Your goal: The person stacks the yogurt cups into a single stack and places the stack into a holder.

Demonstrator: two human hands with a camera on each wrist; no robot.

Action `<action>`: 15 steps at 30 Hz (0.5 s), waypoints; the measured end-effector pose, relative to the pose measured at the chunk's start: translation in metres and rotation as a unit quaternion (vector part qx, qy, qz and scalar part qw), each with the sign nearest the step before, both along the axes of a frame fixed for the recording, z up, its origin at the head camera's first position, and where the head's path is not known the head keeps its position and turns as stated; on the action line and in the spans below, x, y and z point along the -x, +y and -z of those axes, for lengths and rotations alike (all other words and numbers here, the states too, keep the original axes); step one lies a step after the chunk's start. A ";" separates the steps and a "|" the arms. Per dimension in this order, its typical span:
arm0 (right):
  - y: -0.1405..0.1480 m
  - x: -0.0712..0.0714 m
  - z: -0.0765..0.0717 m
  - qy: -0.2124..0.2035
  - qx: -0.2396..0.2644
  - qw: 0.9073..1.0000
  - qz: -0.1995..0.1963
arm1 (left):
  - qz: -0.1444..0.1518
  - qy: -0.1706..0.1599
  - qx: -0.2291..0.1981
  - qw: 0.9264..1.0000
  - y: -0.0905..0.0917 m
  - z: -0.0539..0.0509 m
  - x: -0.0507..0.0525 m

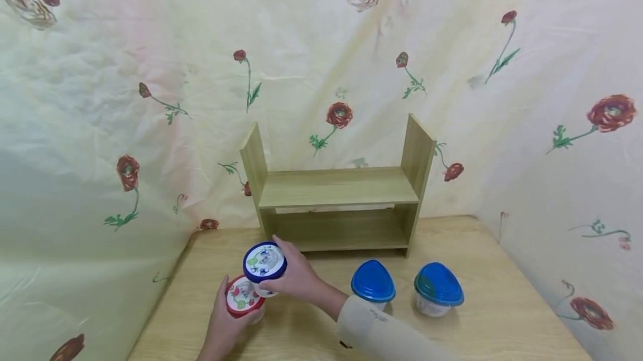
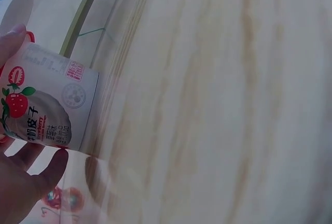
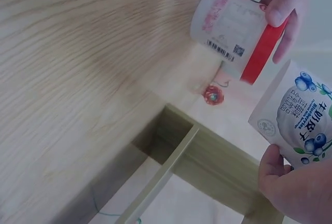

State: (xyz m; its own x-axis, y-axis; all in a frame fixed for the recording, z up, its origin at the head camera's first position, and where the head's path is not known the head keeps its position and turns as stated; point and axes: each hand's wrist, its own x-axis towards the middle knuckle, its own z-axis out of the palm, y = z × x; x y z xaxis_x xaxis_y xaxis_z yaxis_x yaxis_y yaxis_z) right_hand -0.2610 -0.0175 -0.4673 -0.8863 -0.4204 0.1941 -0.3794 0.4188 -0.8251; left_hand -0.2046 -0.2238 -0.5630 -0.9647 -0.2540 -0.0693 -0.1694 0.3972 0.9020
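My left hand (image 1: 224, 316) grips a tub with a red lid (image 1: 243, 296) at the table's front left. A strawberry is printed on the tub's side in the left wrist view. Whether its base touches the table, I cannot tell. Just above and behind it, my right hand (image 1: 300, 276) holds a tub with a round blue lid (image 1: 264, 261), its thumb and fingers spread around the lid and side. Blueberries show on that tub's white side (image 3: 298, 115) in the right wrist view. In the head view, the blue-lidded tub partly covers the red-lidded one.
A two-level wooden shelf (image 1: 339, 187) stands at the back of the wooden table (image 1: 482, 272). Right of my right forearm are two tubs with rounded triangular blue lids, a nearer-centre tub (image 1: 373, 281) and a farther-right tub (image 1: 438, 287). Flower-printed cloth (image 1: 301, 26) surrounds the table.
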 end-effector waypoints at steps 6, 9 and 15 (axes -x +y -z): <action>-0.012 0.002 0.001 0.000 -0.004 1.000 0.004 | 0.000 0.009 -0.006 1.000 -0.001 0.002 0.000; -0.018 0.003 0.002 0.002 -0.011 1.000 0.003 | 0.003 0.020 -0.005 1.000 0.000 0.003 -0.001; -0.030 0.004 0.005 -0.004 -0.006 1.000 -0.008 | 0.009 0.044 -0.012 0.999 -0.002 0.007 0.000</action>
